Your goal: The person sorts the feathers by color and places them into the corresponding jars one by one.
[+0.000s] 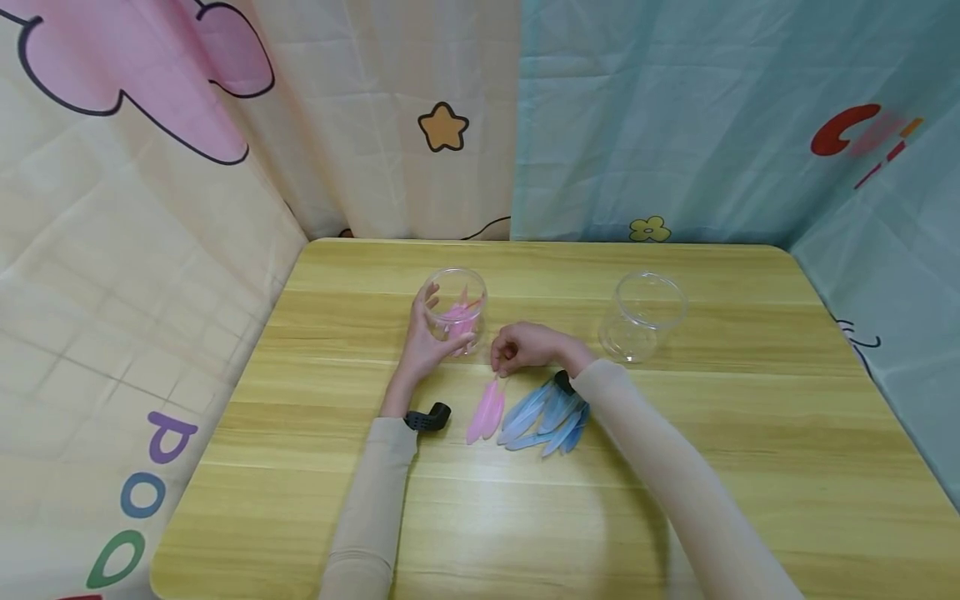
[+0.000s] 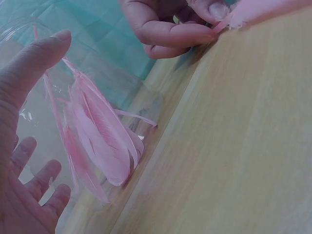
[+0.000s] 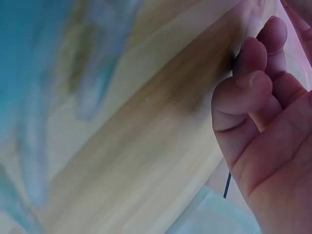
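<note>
My left hand [image 1: 426, 337] holds a clear, round jar [image 1: 482, 313], thumb on its near side and fingers around its left. Several pink feathers [image 2: 102, 131] stand inside, seen through its wall in the left wrist view. Just right of that jar, my right hand [image 1: 531, 344] pinches a pink feather [image 2: 265, 10] by its quill between thumb and finger. In the head view a pair of pink feathers [image 1: 486, 414] points up toward this hand; whether both are pinched I cannot tell. Blue feathers [image 1: 546, 415] lie in a fanned pile below my right wrist.
A second clear jar [image 1: 632, 343] stands upright toward the back right of the wooden table [image 1: 757, 400]. Curtains [image 1: 360, 125] with printed shapes hang behind the table and along its sides. A black wrist camera [image 1: 429, 417] is strapped to my left wrist.
</note>
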A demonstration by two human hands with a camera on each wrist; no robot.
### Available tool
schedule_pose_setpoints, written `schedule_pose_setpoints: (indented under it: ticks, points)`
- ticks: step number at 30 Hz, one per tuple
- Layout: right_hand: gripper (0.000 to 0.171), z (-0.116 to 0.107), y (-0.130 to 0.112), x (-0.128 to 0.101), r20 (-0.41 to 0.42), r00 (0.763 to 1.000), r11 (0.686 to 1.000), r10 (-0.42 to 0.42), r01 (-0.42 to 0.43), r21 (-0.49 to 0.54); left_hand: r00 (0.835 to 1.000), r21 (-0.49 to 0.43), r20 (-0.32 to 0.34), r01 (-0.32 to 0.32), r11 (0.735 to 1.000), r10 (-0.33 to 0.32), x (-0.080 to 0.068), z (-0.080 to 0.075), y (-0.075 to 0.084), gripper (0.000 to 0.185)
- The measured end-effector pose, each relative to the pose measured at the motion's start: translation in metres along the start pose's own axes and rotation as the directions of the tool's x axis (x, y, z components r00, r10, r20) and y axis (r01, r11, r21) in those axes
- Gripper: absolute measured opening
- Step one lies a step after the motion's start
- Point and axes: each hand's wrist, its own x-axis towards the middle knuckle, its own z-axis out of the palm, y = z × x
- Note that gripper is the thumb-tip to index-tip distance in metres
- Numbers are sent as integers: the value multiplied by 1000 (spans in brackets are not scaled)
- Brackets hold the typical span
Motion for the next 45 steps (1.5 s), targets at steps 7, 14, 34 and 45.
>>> schedule_pose_setpoints:
  ticks: [7,14,34,45]
  points:
    - [5,-1,-2,-5,27,1000,999,4,-3,-42,1000,-1,1,-8,1000,8,4,2,-15,105]
    - [8,2,-3,-11,40,996,976,-83,89,-197,1000,10,-10,8,1000,-7,10,4,-40,109]
    - [9,-37,-22,-58,-107,991,994,-81,89,69,1000,2,-26,15,1000,-15,9,4,-39,112]
    - [15,-75,-40,-49,-256,967,987,4,38,156,1000,8,4,-2,1000,2,-1,0,-1,104]
